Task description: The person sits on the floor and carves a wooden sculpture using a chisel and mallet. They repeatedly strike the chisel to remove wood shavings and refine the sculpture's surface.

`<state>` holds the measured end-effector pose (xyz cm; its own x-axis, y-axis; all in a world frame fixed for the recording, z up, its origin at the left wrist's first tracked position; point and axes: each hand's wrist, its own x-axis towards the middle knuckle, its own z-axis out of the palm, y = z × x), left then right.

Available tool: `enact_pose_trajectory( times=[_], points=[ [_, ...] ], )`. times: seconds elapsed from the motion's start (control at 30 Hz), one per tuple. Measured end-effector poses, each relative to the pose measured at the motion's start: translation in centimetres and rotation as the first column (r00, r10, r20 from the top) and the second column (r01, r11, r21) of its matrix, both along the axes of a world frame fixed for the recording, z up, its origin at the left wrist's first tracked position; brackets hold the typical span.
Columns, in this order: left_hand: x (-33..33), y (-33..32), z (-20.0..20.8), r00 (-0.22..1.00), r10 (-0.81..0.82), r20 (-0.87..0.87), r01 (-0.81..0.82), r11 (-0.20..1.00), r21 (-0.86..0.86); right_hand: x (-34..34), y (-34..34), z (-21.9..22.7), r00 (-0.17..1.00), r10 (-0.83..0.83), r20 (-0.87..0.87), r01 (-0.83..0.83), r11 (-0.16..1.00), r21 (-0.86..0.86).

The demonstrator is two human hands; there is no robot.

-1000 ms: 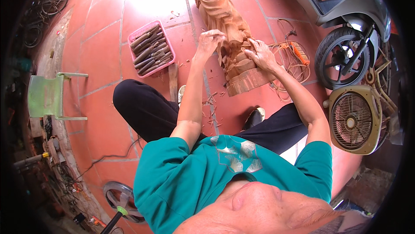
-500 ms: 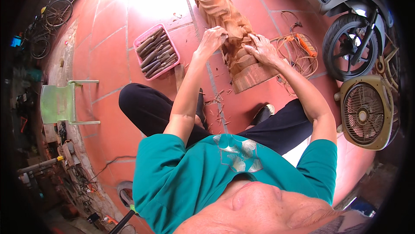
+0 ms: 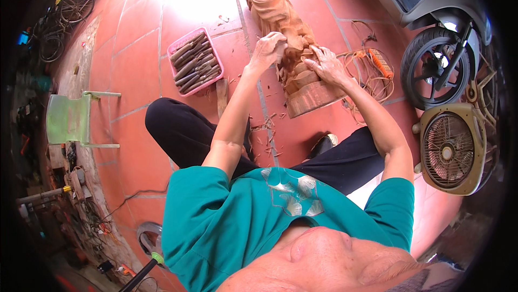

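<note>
A carved wooden statue (image 3: 278, 14) lies on the floor tiles in front of me, its flat base toward me and its narrow top far away. My left hand (image 3: 269, 50) is closed against the statue's left side, fingers curled. Whatever it may hold is hidden by the fingers. My right hand (image 3: 328, 65) lies on the carved folds near the base from the right, fingers stretched out over the wood. To the left of the statue stands a pink plastic basket (image 3: 217, 53) full of chisels (image 3: 194, 63) with dark handles.
Wood shavings (image 3: 268, 130) lie between my feet. A wooden mallet-like piece (image 3: 222, 95) is beside the basket. Tangled cords with an orange power strip (image 3: 380, 64) sit right of the statue. Farther right are a motorbike wheel (image 3: 436, 68) and a box fan (image 3: 452, 149); a green chair (image 3: 70, 119) stands left.
The whole view has shifted slightly. Both hands stay at nearly the same places on the statue; the left hand's fingers have turned a little.
</note>
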<state>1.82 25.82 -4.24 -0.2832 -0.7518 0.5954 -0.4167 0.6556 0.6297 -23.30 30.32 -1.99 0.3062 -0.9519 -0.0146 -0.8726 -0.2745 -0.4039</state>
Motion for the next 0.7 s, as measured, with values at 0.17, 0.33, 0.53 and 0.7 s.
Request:
enact_pose_trajectory(
  times=[0.17, 0.33, 0.53, 0.7],
  points=[
    [-1.8, 3.6, -1.3, 0.987, 0.156, -0.033, -0.154, 0.987, 0.048, -0.7, 0.1, -0.6, 1.000, -0.004, -0.020, 0.004, 1.000, -0.013],
    [-1.5, 4.2, -2.5, 0.937, 0.254, -0.240, -0.245, 0.967, 0.070, -0.7, 0.1, -0.6, 1.000, 0.014, 0.001, -0.014, 1.000, -0.028],
    [-2.3, 2.9, -3.8, 0.800, 0.367, -0.474, -0.181, 0.902, 0.393, -0.9, -0.1, -0.8, 1.000, 0.023, 0.008, -0.023, 0.999, -0.032],
    [-3.3, 0.3, -4.8, 0.768, 0.411, -0.491, -0.275, 0.904, 0.327, -0.9, -0.1, -0.6, 0.999, 0.033, 0.008, -0.032, 0.999, -0.034]
  ],
)
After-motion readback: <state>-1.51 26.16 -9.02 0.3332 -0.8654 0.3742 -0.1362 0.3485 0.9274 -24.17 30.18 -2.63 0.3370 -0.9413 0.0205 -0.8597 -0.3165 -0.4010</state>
